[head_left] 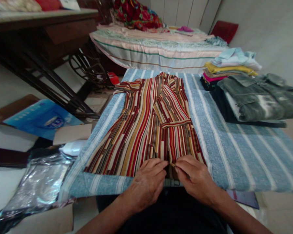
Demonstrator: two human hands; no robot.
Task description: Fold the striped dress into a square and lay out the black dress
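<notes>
A striped shirt (139,130) in red, cream, tan and black lies spread on the blue-and-white striped cloth (205,136), its collar away from me. One sleeve is folded across its front; the other sticks out to the left. At the hem nearest me, my left hand (150,178) pinches the fabric, fingers curled and closed. Just to its right, my right hand (194,175) grips the same hem between thumb and fingers. A small gap parts the two hands, and a bit of hem edge shows between them.
Folded clothes (234,68) and grey-green jeans (266,97) are stacked at the right. Behind stands a bed (161,52) with a floral red cloth (139,16). Left are a treadle sewing table (56,29), a blue box (46,118) and silvery plastic packaging (41,178).
</notes>
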